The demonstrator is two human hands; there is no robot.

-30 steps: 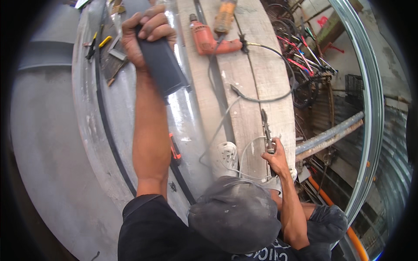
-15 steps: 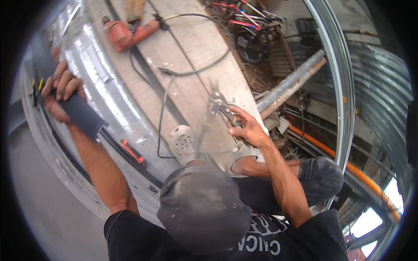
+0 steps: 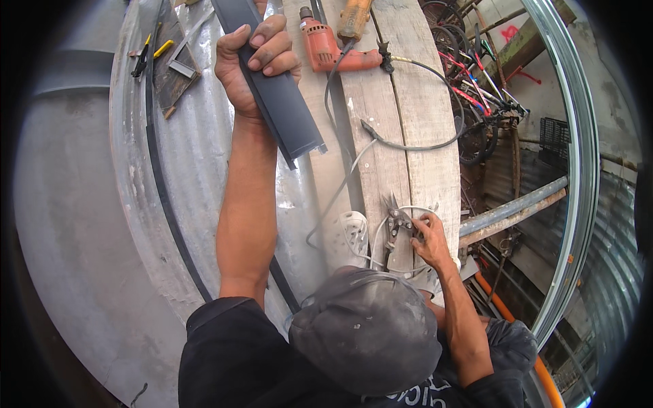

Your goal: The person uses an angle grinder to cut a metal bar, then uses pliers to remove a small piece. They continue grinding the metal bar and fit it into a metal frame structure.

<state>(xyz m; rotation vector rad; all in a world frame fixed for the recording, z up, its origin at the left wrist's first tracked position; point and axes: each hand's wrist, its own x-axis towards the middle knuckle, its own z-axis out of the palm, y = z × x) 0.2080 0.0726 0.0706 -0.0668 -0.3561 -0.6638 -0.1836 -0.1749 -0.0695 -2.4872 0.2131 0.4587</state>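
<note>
Head view: on the left, black and yellow pliers (image 3: 142, 60) lie on the wavy metal sheet (image 3: 204, 139). Next, the left hand (image 3: 260, 60) has its fingers wrapped tight around a long dark strip (image 3: 286, 112), up above the metal. Then a red drill (image 3: 326, 49) lies on the wooden boards (image 3: 428, 102). Lower down, grey snips (image 3: 398, 220) are over the boards, right by the right hand (image 3: 430, 241); its fingers are bent, but I cannot tell if they grip the snips

Pale letters (image 3: 427, 396) stand on the black shirt (image 3: 252, 353), just below and right of the grey cap (image 3: 367, 330), cut off by the view's lower edge. The red mark (image 3: 509, 32) on the wall (image 3: 537, 51), far above and right of the cap, cannot be read.
</note>
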